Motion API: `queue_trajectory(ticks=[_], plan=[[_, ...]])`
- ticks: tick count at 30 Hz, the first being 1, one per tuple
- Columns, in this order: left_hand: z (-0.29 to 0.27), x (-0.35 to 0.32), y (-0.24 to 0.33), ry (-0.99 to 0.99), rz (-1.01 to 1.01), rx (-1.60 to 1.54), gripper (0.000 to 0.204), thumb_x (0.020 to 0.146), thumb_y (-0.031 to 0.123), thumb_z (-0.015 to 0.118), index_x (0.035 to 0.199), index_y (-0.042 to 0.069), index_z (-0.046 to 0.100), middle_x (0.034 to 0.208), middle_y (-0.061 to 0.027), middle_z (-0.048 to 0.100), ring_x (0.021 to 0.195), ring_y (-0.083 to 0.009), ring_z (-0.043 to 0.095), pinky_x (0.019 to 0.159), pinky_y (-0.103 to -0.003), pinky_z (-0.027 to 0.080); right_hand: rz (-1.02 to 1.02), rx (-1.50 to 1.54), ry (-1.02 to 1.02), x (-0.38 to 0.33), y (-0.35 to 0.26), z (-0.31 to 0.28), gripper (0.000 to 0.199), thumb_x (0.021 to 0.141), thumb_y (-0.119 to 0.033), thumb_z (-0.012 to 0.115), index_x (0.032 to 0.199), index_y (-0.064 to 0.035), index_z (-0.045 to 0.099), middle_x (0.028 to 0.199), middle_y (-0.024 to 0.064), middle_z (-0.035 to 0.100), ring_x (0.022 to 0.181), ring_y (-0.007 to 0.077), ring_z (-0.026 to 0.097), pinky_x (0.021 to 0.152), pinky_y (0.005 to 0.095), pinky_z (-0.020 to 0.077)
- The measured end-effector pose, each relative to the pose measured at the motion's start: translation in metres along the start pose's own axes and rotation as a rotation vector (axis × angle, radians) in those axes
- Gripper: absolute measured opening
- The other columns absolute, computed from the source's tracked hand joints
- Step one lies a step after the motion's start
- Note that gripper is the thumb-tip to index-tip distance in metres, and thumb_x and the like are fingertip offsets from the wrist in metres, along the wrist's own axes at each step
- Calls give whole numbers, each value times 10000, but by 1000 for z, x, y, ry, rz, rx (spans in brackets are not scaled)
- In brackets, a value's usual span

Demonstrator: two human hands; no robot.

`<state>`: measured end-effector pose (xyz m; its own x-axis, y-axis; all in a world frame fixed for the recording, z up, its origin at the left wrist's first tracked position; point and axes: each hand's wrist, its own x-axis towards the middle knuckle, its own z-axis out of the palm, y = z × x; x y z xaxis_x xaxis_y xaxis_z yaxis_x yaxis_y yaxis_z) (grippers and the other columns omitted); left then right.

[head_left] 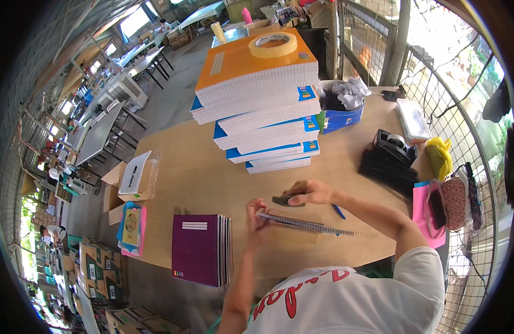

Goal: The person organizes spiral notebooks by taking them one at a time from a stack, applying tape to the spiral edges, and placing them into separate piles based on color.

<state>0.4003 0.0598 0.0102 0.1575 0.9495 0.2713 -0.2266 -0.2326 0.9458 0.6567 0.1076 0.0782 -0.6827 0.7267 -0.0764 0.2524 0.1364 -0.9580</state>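
Observation:
My left hand (257,216) is closed on one end of a spiral notebook (293,222), held nearly edge-on so that its coil side faces up. From the notebook's right end a length of thin coil (357,234) sticks out past the pages. Just above the notebook, my right hand (312,193) grips a small dark grey object (288,200); its exact kind is not clear. A blue pen (338,211) lies on the table below my right forearm. To the left of my left hand sits a pile of purple spiral notebooks (195,250).
A tall stack of unbound books (257,78) with a tape roll (273,44) on top stands ahead. To the right are black coils (388,172), a tape dispenser (393,146), a blue box (343,118) and a pink folder (427,214). A carton (137,175) sits at left.

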Motion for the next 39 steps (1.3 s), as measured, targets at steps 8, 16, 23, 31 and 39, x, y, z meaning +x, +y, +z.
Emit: queue_trajectory(ticks=[8, 16, 23, 31, 39], plan=[[-25, 5, -13, -30, -104, -227, 401, 832, -101, 673, 1135, 88, 491, 1014, -26, 560, 1012, -147, 572, 963, -324, 462, -127, -153, 34, 15, -15, 12, 443, 911, -403, 664, 1177, -55, 726, 1083, 201, 695, 1030, 329, 632, 890, 404, 507], [-31, 5, -16, 37, -121, -203, 419, 807, -5, 762, 1121, 108, 509, 1054, -7, 541, 1005, -128, 552, 924, -292, 464, 133, -223, -137, 62, 24, 12, 590, 880, -557, 666, 1268, -113, 687, 1225, 201, 666, 1144, 365, 599, 967, 422, 490], [-19, 5, -4, -71, -67, -439, 337, 790, 80, 818, 1028, 94, 579, 996, -31, 535, 973, -128, 501, 858, -267, 390, 559, -902, 562, -63, 119, 37, 787, 830, -447, 758, 1460, -116, 420, 1484, 225, 375, 1393, 449, 335, 1077, 590, 355], [-13, 6, -8, 13, -122, -446, 323, 800, 5, 791, 1074, 54, 627, 1026, -75, 644, 958, -166, 605, 868, -287, 460, -91, -583, 789, -72, 34, 5, 404, 846, -148, 730, 1221, -65, 604, 1086, 150, 596, 952, 380, 626, 824, 421, 532], [-9, 8, -8, 48, -117, -470, 488, 810, -9, 781, 1243, 60, 568, 1140, -43, 647, 1087, -144, 608, 977, -313, 473, -785, -1402, 242, 32, -114, 13, 221, 792, -237, 699, 998, -160, 695, 915, -22, 620, 1057, 161, 600, 1197, 560, 246]])
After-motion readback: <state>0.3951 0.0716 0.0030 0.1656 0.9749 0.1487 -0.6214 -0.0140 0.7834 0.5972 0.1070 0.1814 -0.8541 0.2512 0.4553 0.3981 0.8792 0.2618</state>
